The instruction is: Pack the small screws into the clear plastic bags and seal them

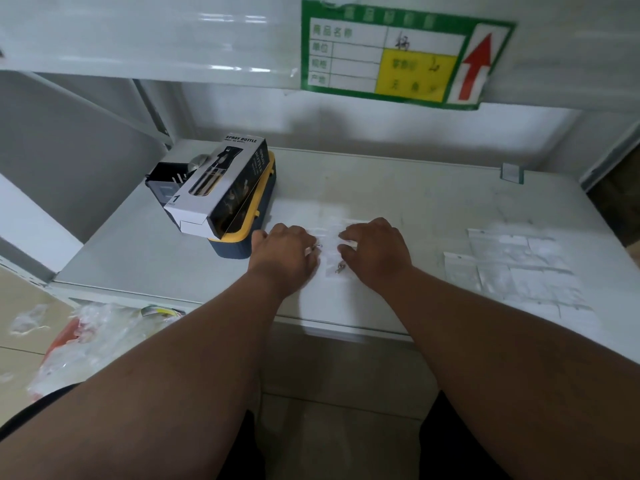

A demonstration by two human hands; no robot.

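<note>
white metal shelf [398, 188], glossy upper shelf edge [145, 39] catching light, green label [405, 53], beige tiled floor [20, 306]

Clear plastic bag [334, 251] between the hands, thin and glossy, small shiny metal screws [338, 269] inside. Shelf surface [398, 188] smooth, matt white, scuffed and smudged; more clear glossy bags [512, 265] at right. Far left, printed cardboard box [221, 188], semi-gloss, on smooth yellow-and-blue plastic case [239, 242].
</note>
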